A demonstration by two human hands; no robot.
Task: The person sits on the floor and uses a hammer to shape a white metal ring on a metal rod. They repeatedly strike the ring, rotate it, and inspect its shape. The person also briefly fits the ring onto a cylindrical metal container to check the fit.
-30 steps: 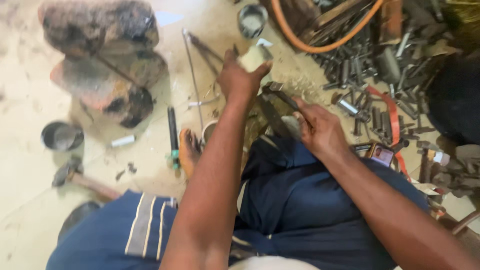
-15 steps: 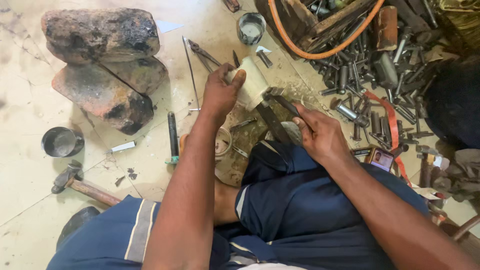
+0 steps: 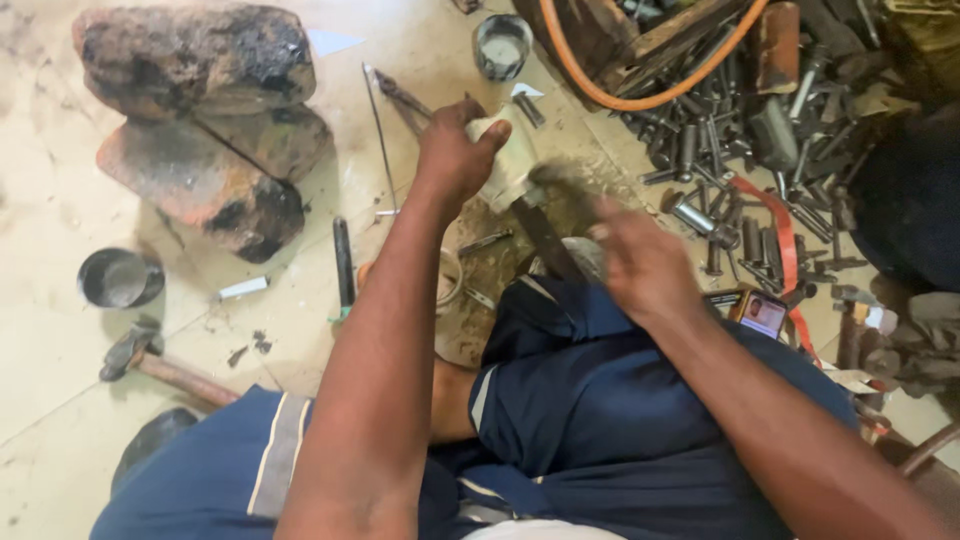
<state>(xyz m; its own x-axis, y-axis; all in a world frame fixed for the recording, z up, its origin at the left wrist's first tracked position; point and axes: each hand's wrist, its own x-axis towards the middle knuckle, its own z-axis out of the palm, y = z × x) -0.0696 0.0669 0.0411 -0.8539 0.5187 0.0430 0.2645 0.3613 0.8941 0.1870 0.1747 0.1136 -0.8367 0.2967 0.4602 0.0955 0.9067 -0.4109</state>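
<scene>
Pale block [image 3: 508, 160] gripped in L hand [image 3: 455, 150], R hand [image 3: 640, 262] blurred, grip unclear, hammer [image 3: 160, 365] nearby on floor [image 3: 60, 430]

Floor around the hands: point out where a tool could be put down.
Bare floor lies left, between the stacked stones, the small metal cup and the hammer. Another strip runs between stones and tin. Right of the right hand, the bolt pile crowds everything.

Two large dark soot-stained rocks [image 3: 200, 120] sit stacked far left. Two round metal tins: one far [image 3: 501, 45], one left [image 3: 120, 278]. One wooden-handled hammer [image 3: 160, 365] near left. Dark steel bolts [image 3: 720, 150], perhaps dozens, heaped right.
</scene>
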